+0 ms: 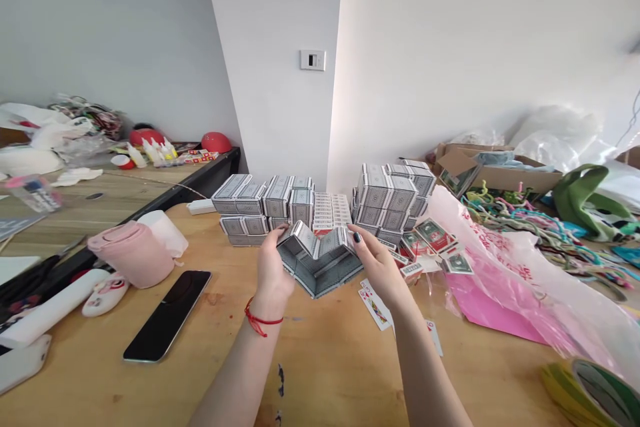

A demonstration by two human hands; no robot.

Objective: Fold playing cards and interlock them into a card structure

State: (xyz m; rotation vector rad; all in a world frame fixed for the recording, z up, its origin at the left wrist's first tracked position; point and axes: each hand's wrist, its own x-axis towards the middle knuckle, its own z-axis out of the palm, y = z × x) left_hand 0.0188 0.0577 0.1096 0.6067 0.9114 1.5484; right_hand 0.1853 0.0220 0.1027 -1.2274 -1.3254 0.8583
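Between my two hands is a heart-shaped frame of folded playing cards (320,268), grey-patterned and hollow in the middle, lifted above the table. My left hand (273,257) grips its left lobe; a red string bracelet circles that wrist. On the right lobe, my right hand (376,259) is closed, its thumb with dark nail polish lying along the card edge. Behind stand stacked folded-card blocks (240,195) at left, more card stacks (387,190) at right, and rows of white card pieces (332,210) between them. Loose playing cards (375,307) lie by my right wrist.
On the wooden table's left are a black phone (167,315) and a pink roll (133,252). To the right lie red card boxes (427,238), pink plastic wrapping (505,273), a tape roll (593,390) and colourful fuzzy stems (530,220). A wall rises behind.
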